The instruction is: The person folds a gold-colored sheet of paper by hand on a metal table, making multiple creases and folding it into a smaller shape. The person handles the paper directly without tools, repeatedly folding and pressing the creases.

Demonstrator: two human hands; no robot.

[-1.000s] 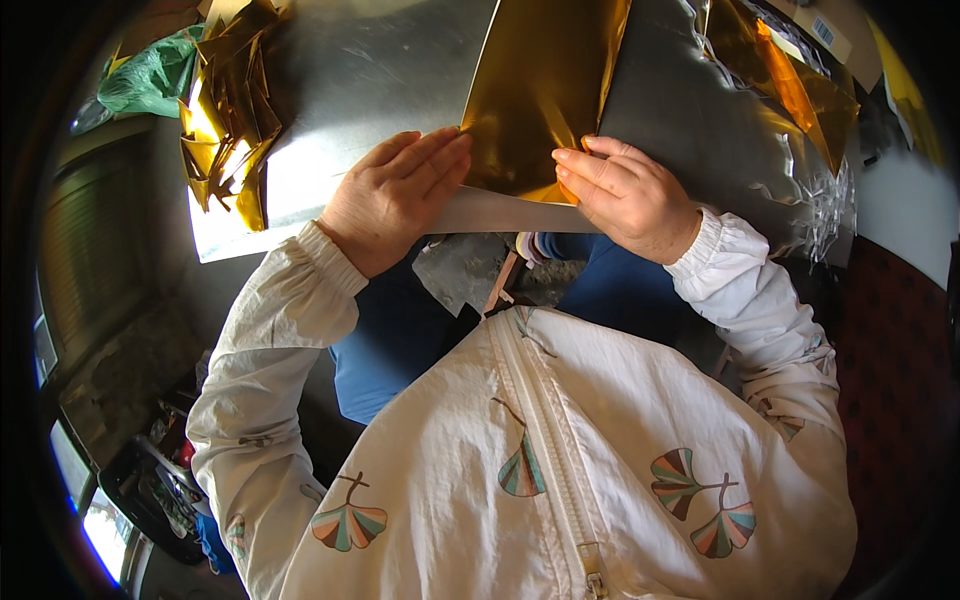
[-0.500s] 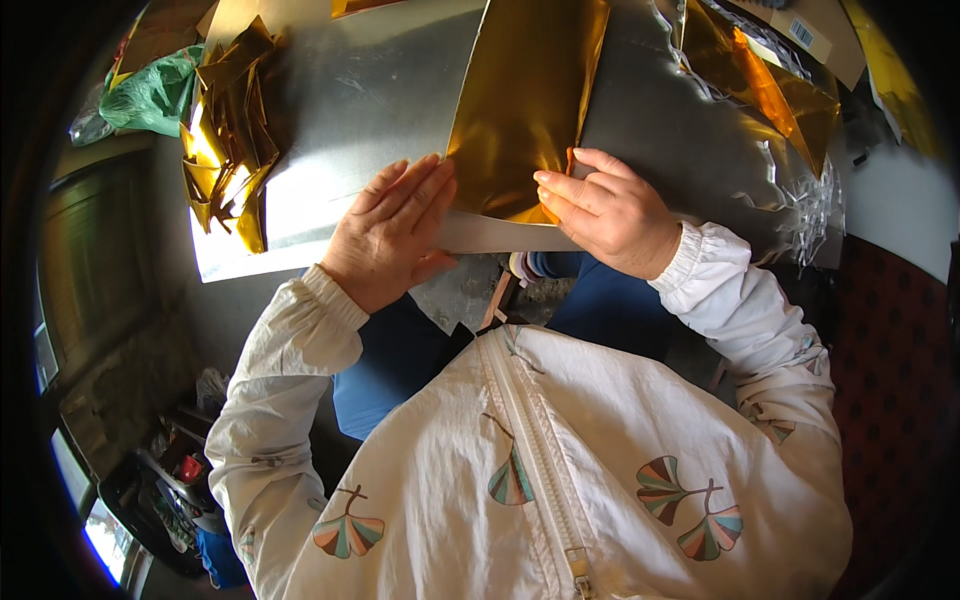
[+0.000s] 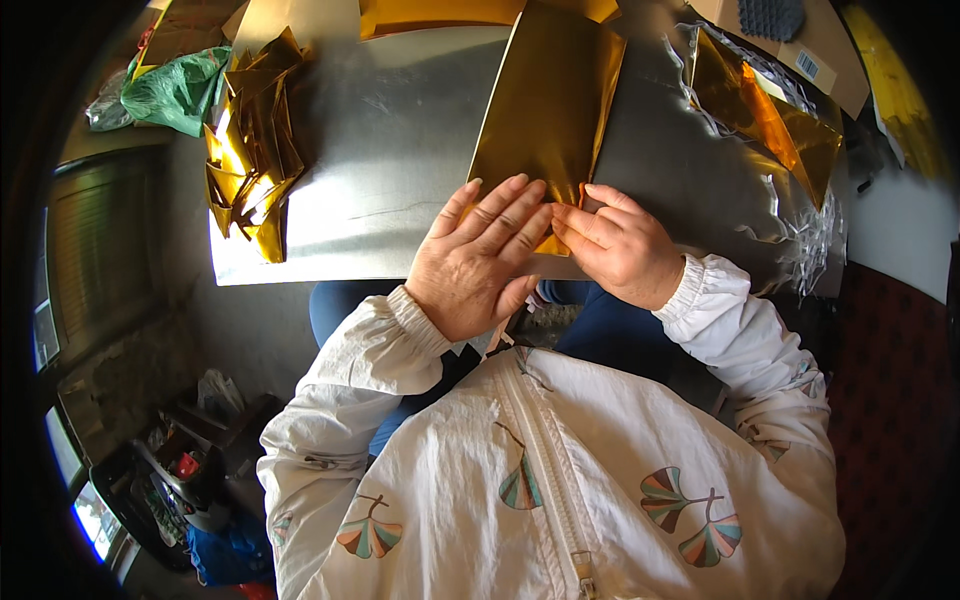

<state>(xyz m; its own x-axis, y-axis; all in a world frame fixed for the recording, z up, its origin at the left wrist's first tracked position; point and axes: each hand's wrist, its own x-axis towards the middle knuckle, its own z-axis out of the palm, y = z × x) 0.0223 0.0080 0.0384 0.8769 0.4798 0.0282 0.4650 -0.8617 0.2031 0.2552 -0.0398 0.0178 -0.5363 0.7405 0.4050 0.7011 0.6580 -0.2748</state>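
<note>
A long sheet of shiny gold foil paper (image 3: 548,105) lies on the metal-topped table, its near end at the table's front edge. My left hand (image 3: 468,258) rests flat across that near end, fingers stretched out and covering part of it. At the sheet's right near corner, my right hand (image 3: 628,245) pinches the edge between thumb and bent fingers. The right hand's fingertips almost meet those of the left. Under the hands, the exact shape of the fold is hidden. Over on the left stands a pile of folded gold paper pieces (image 3: 262,150).
The silvery tabletop (image 3: 380,130) spreads around the sheet. Farther right lie more gold sheets (image 3: 760,115) with torn clear plastic wrapping (image 3: 808,235). A cardboard box (image 3: 835,62) stands at the far right. Behind the pile sits a green plastic bag (image 3: 178,92). More gold paper (image 3: 430,18) lies at the far edge.
My left hand has slid rightward across the sheet's near end, toward my right hand. My right hand keeps its pinch at the corner. The whole view has shifted slightly.
</note>
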